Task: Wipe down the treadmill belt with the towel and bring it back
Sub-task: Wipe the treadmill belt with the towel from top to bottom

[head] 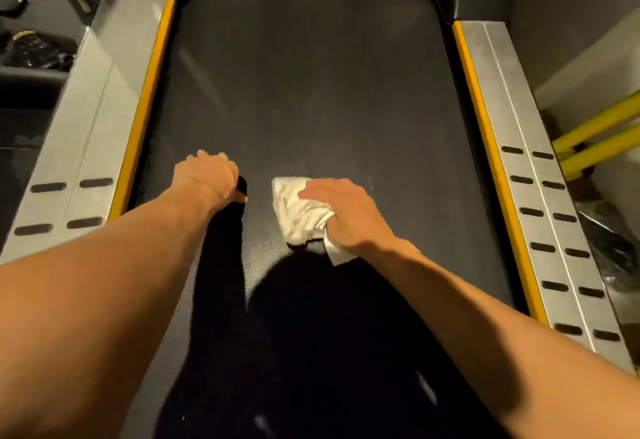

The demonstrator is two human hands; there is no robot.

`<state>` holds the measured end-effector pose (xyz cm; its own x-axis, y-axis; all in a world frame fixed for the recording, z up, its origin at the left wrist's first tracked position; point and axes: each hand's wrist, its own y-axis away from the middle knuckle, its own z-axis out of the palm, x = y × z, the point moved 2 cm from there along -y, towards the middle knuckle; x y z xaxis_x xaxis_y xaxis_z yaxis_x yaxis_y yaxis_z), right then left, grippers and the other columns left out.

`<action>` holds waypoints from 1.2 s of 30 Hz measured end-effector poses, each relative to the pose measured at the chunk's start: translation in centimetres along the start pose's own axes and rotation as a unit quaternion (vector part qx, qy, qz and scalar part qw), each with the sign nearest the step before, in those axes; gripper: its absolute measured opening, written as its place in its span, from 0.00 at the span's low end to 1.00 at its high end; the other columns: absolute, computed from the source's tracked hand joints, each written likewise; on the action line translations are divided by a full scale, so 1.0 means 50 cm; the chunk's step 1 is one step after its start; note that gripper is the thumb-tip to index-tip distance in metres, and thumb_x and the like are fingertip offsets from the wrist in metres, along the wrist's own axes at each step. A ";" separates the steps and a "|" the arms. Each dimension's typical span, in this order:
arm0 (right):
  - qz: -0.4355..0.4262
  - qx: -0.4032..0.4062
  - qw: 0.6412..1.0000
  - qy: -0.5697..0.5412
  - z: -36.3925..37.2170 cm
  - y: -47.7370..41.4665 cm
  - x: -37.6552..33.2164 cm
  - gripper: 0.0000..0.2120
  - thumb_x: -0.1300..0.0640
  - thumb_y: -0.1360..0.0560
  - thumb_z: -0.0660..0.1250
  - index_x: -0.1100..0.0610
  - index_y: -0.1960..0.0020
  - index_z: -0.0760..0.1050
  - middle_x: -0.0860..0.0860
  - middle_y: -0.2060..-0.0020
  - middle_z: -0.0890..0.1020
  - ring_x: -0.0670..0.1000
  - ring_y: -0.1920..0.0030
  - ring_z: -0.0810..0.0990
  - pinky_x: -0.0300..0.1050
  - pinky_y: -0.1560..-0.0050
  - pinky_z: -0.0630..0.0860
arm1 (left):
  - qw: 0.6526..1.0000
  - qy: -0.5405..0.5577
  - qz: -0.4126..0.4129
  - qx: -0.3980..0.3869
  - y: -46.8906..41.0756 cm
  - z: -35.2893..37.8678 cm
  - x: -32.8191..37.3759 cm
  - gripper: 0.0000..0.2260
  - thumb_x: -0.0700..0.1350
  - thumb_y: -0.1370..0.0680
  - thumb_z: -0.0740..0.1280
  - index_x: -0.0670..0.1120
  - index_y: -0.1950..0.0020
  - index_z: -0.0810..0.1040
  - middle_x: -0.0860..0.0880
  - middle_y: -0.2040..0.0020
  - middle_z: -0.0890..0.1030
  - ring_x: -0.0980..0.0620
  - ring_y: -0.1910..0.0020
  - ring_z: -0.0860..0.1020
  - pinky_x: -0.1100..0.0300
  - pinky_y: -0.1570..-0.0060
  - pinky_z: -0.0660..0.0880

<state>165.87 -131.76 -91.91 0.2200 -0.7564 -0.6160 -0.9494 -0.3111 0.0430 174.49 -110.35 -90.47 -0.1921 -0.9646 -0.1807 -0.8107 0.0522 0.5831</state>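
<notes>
One flat right hand (341, 211) presses crumpled white towel (294, 213) onto the textured belt (311, 92); left hand (204, 175) braced, fingers hidden.

Dim, warm light from above and behind throws hard black shadows forward across the belt (311, 92). The silver rails (502, 133) carry a soft sheen, and the towel (294, 210) reads brightest. Wide-angle distortion splays the edges, and the corners go murky, slightly blurred.
</notes>
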 end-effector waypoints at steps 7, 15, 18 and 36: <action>0.146 0.028 0.989 0.024 -0.014 0.001 0.038 0.09 0.60 0.37 0.54 0.48 0.61 0.67 0.53 0.61 0.74 0.58 0.61 0.70 0.49 0.64 0.65 | 0.992 0.021 0.098 -0.078 -0.013 0.001 0.040 0.51 0.61 0.32 0.74 0.58 0.22 0.40 0.42 0.21 0.42 0.41 0.22 0.50 0.42 0.28 0.60; 0.197 0.142 0.967 0.079 -0.085 -0.014 0.141 0.16 0.66 0.35 0.54 0.55 0.53 0.74 0.53 0.58 0.77 0.57 0.57 0.75 0.47 0.60 0.69 | 0.992 -0.021 0.058 -0.108 -0.005 -0.006 0.074 0.63 0.56 0.38 0.80 0.56 0.24 0.32 0.41 0.22 0.36 0.42 0.22 0.43 0.41 0.29 0.59; 0.183 0.092 0.979 0.025 -0.045 0.011 0.096 0.10 0.64 0.38 0.55 0.54 0.60 0.68 0.50 0.65 0.74 0.60 0.61 0.73 0.48 0.62 0.68 | 0.993 -0.019 0.043 -0.110 -0.017 0.003 0.076 0.64 0.55 0.38 0.81 0.56 0.24 0.30 0.41 0.23 0.34 0.42 0.22 0.41 0.40 0.28 0.59; 0.259 0.151 0.954 -0.025 -0.090 0.060 0.141 0.15 0.60 0.30 0.64 0.50 0.46 0.79 0.47 0.49 0.82 0.48 0.48 0.79 0.42 0.51 0.74 | 0.993 -0.020 0.046 -0.106 0.000 -0.005 0.085 0.57 0.60 0.32 0.75 0.53 0.24 0.31 0.38 0.23 0.36 0.40 0.22 0.42 0.39 0.27 0.55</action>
<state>165.58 -140.61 -92.56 -0.3006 -0.7323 -0.6111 -0.9505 0.2827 0.1288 173.81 -114.50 -91.03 -0.2848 -0.9470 -0.1486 -0.6554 0.0792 0.7511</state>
